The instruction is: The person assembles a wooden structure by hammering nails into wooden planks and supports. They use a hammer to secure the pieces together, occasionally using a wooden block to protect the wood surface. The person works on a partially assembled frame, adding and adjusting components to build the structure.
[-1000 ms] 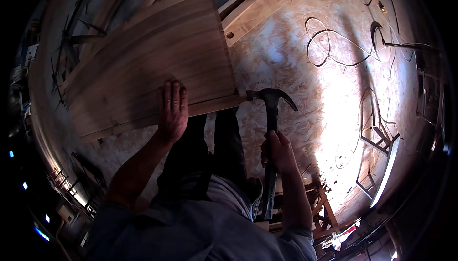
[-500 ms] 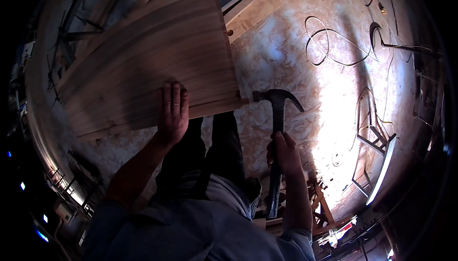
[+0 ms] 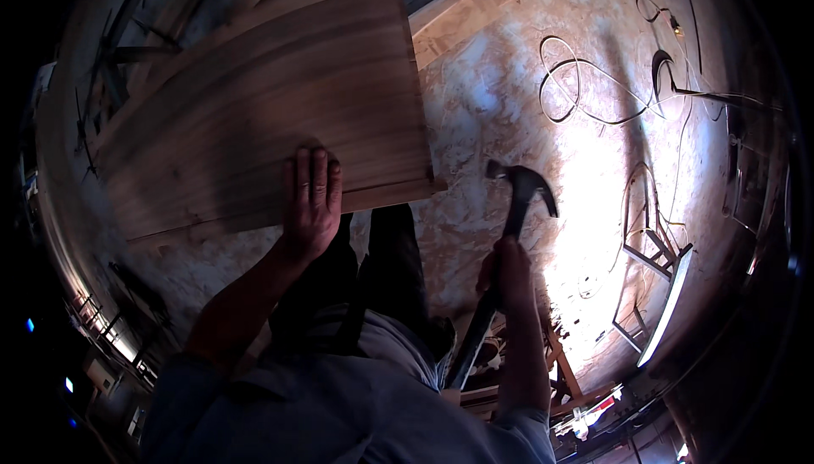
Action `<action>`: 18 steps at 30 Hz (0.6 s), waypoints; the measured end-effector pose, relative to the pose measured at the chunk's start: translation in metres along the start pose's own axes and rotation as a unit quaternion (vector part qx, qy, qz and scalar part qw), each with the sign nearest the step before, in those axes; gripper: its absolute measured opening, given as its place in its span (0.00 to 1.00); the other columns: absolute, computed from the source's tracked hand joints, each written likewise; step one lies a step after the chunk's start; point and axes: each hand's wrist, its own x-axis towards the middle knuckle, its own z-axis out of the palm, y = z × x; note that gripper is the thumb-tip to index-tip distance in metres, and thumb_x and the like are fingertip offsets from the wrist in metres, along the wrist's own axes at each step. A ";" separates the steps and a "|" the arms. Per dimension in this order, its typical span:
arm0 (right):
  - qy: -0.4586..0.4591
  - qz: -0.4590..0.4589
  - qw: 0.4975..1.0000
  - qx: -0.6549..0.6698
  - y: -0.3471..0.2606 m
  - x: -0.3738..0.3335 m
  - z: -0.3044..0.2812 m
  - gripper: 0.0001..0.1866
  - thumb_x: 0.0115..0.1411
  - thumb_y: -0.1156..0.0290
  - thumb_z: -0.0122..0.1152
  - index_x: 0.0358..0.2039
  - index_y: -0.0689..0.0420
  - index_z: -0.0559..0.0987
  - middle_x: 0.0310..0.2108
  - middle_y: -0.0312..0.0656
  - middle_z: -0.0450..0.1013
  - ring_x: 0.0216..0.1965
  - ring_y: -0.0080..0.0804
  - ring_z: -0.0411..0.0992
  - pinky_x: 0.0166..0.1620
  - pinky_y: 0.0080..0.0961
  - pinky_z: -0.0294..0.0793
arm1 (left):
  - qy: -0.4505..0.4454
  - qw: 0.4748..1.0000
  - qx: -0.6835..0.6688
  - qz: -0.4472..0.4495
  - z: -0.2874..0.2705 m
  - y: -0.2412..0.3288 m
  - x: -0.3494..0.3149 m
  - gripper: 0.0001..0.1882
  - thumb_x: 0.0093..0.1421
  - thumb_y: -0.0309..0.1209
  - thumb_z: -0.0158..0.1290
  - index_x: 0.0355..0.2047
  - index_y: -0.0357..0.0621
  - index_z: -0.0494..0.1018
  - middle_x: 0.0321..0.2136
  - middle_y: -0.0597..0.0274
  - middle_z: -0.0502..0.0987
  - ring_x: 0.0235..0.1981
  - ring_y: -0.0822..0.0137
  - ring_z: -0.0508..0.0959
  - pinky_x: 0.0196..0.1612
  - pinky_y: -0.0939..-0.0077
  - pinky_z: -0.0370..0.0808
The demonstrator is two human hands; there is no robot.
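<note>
Where the panel [image 3: 280, 108] lies broad face up, its long axis runs left to right, the near edge slanting away toward the right corner; its support is hidden. On that near edge, right of its middle, the left hand [image 3: 312, 209] rests flat, fingers straight, thumb out of sight. A strip [image 3: 398, 192] along the edge juts past the right corner. Near it, apart, hangs the hammer [image 3: 524, 188], striking face leftward, claw rightward, handle slanting from lower left to upper right, with the right hand [image 3: 507, 271] clenched round it. The step appears to be tapping the strip's end; a blow would call for a steadied panel and squared face.
</note>
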 end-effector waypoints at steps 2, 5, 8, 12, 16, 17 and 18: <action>-0.030 -0.010 0.991 -0.132 0.001 -0.002 0.005 0.16 0.69 0.57 0.50 0.36 0.60 0.70 0.18 0.38 0.68 0.13 0.24 0.68 0.16 0.22 0.68 | 0.001 1.000 0.002 -0.001 0.001 0.000 0.000 0.18 0.62 0.21 0.52 0.53 0.28 0.70 0.61 0.36 0.64 0.63 0.37 0.64 0.62 0.39 0.66; -0.034 -0.005 0.981 -0.190 -0.012 -0.009 0.013 0.16 0.69 0.57 0.50 0.36 0.60 0.70 0.18 0.39 0.69 0.13 0.24 0.68 0.16 0.22 0.68 | -0.004 1.000 0.000 -0.004 0.000 -0.002 -0.001 0.19 0.62 0.22 0.52 0.53 0.28 0.69 0.62 0.36 0.63 0.62 0.37 0.65 0.61 0.38 0.67; -0.017 -0.028 0.986 -0.163 -0.021 -0.003 0.018 0.16 0.69 0.57 0.50 0.36 0.60 0.70 0.18 0.39 0.68 0.13 0.25 0.68 0.16 0.23 0.69 | -0.001 1.000 -0.002 0.000 0.003 -0.003 -0.003 0.19 0.62 0.24 0.51 0.53 0.28 0.69 0.62 0.35 0.63 0.61 0.35 0.66 0.58 0.36 0.68; -0.008 -0.036 0.990 -0.135 -0.045 0.012 0.022 0.18 0.71 0.55 0.46 0.40 0.60 0.68 0.18 0.39 0.67 0.12 0.28 0.67 0.14 0.27 0.68 | -0.107 0.989 -0.093 -0.033 -0.026 -0.001 0.004 0.33 0.55 0.33 0.61 0.57 0.29 0.64 0.62 0.34 0.60 0.63 0.36 0.62 0.61 0.32 0.60; -0.012 -0.085 0.991 -0.099 -0.081 0.026 0.036 0.18 0.70 0.55 0.47 0.39 0.60 0.68 0.18 0.39 0.67 0.13 0.27 0.68 0.14 0.26 0.69 | -0.155 0.952 -0.251 -0.086 -0.042 -0.037 0.034 0.49 0.47 0.41 0.70 0.63 0.33 0.57 0.62 0.35 0.59 0.65 0.37 0.58 0.65 0.34 0.54; -0.018 -0.099 0.990 -0.095 -0.093 0.031 0.043 0.19 0.70 0.54 0.47 0.39 0.60 0.68 0.18 0.39 0.67 0.13 0.27 0.68 0.14 0.26 0.69 | -0.137 0.956 -0.238 -0.105 -0.032 -0.059 0.046 0.48 0.49 0.41 0.69 0.63 0.33 0.57 0.62 0.35 0.58 0.65 0.37 0.57 0.65 0.37 0.54; -0.022 -0.112 0.989 -0.091 -0.103 0.037 0.050 0.19 0.70 0.54 0.47 0.39 0.60 0.68 0.18 0.39 0.67 0.12 0.27 0.68 0.14 0.26 0.69 | -0.121 0.959 -0.226 -0.124 -0.020 -0.080 0.060 0.47 0.50 0.41 0.68 0.63 0.33 0.56 0.63 0.36 0.58 0.66 0.38 0.57 0.66 0.39 0.55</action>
